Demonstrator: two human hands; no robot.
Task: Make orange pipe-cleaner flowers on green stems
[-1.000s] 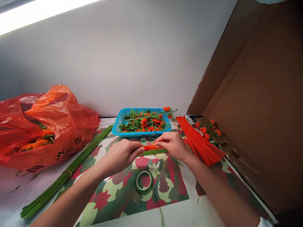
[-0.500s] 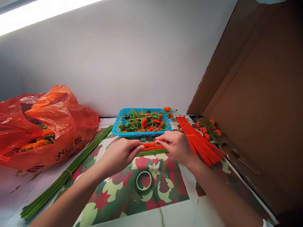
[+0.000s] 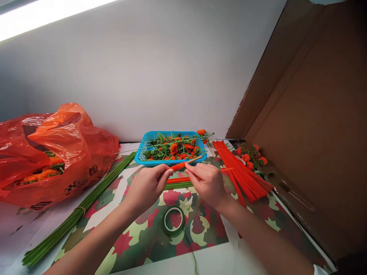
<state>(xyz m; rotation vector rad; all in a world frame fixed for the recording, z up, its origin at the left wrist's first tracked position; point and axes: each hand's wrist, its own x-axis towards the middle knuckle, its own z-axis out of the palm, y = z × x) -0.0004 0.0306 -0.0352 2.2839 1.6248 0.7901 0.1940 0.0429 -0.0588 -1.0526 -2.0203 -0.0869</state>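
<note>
My left hand [image 3: 149, 183] is closed around one end of a thin wooden stick [image 3: 195, 159], which slants up to the right. An orange pipe cleaner [image 3: 178, 166] is coiled round the stick between my hands. My right hand [image 3: 209, 184] pinches that pipe cleaner at the end of the coil, and a loose orange tail sticks out to the right of the hand. Just below the coil, a few red-orange and green pipe cleaners [image 3: 179, 186] lie on the patterned mat [image 3: 200, 244]. Closer to me rests a roll of green tape [image 3: 166, 227] with a loose strip.
A blue basket [image 3: 172, 163] of orange flowers and green pieces stands against the wall. At right lie a bundle of red-orange pipe cleaners [image 3: 241, 175] and more flowers [image 3: 249, 157], beside cardboard [image 3: 309, 126]. Leftward are a green bundle [image 3: 83, 202] and an orange plastic bag [image 3: 83, 149].
The stick has tilted, and its bare right end now shows above my right hand. My right hand has moved slightly down, with the pipe cleaner's loose tail now visible beyond it.
</note>
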